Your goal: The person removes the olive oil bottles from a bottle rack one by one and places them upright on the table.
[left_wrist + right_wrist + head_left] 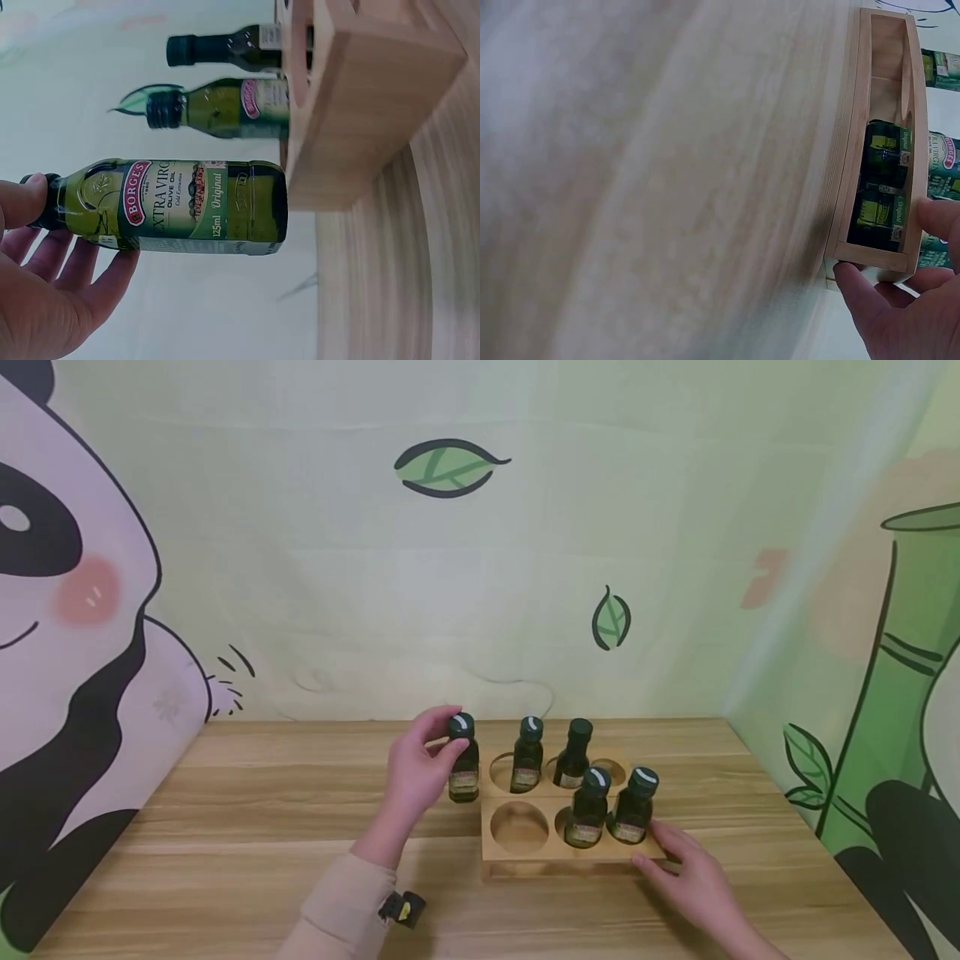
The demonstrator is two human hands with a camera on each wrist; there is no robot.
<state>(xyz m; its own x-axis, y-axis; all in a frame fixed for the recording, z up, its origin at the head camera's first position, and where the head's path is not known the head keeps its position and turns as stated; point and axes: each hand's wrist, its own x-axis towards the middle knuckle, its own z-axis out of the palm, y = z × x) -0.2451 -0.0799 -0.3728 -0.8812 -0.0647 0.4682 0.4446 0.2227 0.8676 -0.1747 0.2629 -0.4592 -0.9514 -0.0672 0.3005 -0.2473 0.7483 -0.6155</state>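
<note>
My left hand pinches a small green olive oil bottle by its dark cap, upright and above the table, just off the left side of a wooden bottle rack. Its label faces the left wrist camera. At the rack's front right corner, my right hand grips the wood with thumb and fingers. Two capped bottles stand in the front row, near that hand. Behind them are another olive oil bottle and a slimmer dark bottle. Bare wood shows in the front left hole.
The rack stands on a wood-grain table. A cloth backdrop with a printed panda, leaves and bamboo rises behind the table and along its sides. A round hole at the rack's back right shows bare wood.
</note>
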